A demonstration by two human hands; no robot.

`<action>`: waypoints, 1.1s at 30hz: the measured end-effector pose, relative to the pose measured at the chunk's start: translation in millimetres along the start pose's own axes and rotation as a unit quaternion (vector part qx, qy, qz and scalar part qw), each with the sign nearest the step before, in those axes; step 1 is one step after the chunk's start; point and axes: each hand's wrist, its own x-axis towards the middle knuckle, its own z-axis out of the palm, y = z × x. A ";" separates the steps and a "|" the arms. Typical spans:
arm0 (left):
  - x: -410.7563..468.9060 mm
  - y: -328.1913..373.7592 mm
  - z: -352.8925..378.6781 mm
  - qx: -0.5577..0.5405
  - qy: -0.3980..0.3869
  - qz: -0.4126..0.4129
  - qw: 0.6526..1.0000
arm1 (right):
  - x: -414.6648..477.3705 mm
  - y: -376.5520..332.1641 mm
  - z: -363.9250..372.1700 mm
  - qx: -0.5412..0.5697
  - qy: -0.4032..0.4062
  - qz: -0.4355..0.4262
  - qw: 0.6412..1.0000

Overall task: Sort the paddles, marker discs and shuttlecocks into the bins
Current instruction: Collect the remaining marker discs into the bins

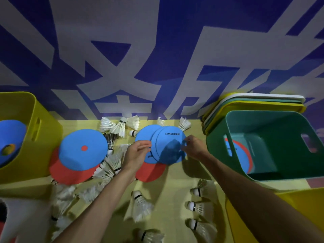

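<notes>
Several flat blue marker discs (168, 142) overlap in a fan at the middle of the yellow mat, above a red disc (150, 172). My left hand (135, 155) pinches the fan's left edge and my right hand (193, 146) pinches its right edge. To the left, a blue disc with a red dot (82, 149) lies on a red one (66, 174). White shuttlecocks (121, 127) are scattered behind the discs, and more shuttlecocks (198, 206) lie in front. The green bin (263, 120) at right holds blue and red discs (240, 155).
A yellow bin (40, 137) at far left holds a blue round item. Stacked bin lids or bins (254, 102) stand behind the green bin. Another yellow bin's rim (298, 207) shows at bottom right. A blue and grey patterned floor lies beyond the mat.
</notes>
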 end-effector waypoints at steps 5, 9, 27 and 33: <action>18.3 -2.8 11.4 0.097 -0.022 0.039 0.994 | 27.7 8.3 19.5 0.024 0.002 0.057 0.998; 32.9 -5.2 21.0 0.179 -0.018 0.073 0.981 | 37.7 2.4 32.7 0.045 0.011 0.088 0.995; 37.2 -9.7 50.3 0.260 0.067 0.102 0.958 | 8.6 34.4 17.9 0.156 0.159 0.057 0.973; 36.2 -11.4 56.0 0.244 0.083 0.136 0.957 | -13.0 36.4 5.1 0.128 0.158 0.021 0.979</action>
